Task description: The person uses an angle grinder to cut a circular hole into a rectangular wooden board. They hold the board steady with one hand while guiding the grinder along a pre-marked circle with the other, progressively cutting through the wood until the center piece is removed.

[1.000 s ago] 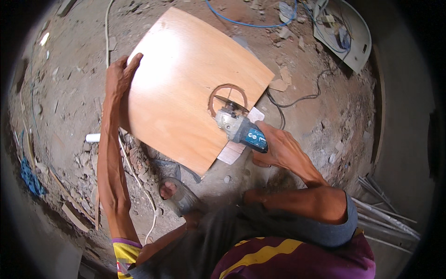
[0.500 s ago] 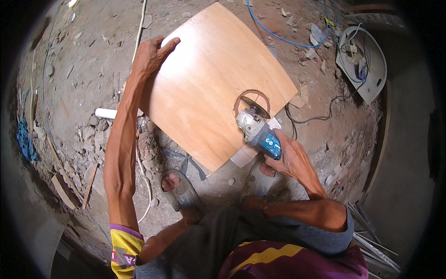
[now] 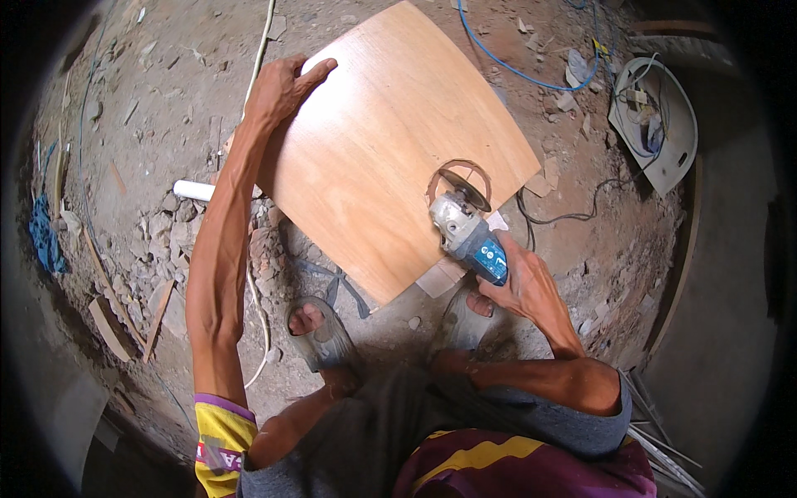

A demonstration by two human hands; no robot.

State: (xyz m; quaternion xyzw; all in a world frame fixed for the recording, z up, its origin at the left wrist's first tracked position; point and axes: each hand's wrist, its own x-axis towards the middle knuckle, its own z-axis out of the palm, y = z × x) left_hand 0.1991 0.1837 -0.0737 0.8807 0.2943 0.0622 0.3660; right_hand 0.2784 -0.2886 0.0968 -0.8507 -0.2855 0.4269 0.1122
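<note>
A large glossy wood-grain tile (image 3: 374, 141) lies over the rubble ground in front of my feet. My left hand (image 3: 282, 87) is closed on its upper left edge, the thumb over the top face and the other fingers partly hidden at the edge. My right hand (image 3: 520, 278) grips the blue rear body of an angle grinder (image 3: 469, 236). The grinder's disc tilts over a round groove (image 3: 484, 178) near the tile's right corner, which shows reddish brown. Whether the disc touches the tile, I cannot tell.
My sandalled feet (image 3: 320, 332) stand close to the tile's near edge. A black cord (image 3: 573, 217) and a blue cable (image 3: 506, 73) run along the right. A pale shell-shaped tray (image 3: 677, 153) holds wires. Broken stones (image 3: 170, 236), a white pipe (image 3: 193, 190) and wood strips (image 3: 112, 328) lie left.
The tile, grinder and ground sit slightly farther right in the view. Both hands keep their holds, and the disc stays at the round groove.
</note>
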